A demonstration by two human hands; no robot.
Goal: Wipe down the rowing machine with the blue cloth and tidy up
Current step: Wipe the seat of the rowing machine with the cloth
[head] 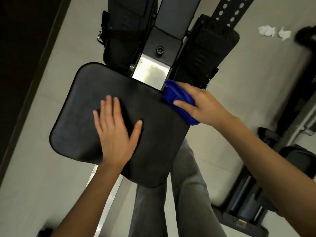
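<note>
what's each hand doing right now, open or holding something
Left hand: open, resting flat on the black seat.
Right hand: holding the blue cloth against the seat's edge.

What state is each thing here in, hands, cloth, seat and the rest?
left hand, open and flat on the seat
right hand, gripping the blue cloth
blue cloth, bunched, against the seat's right edge
seat, on the rail, close to the footrests
paper scraps, crumpled on the floor
</note>
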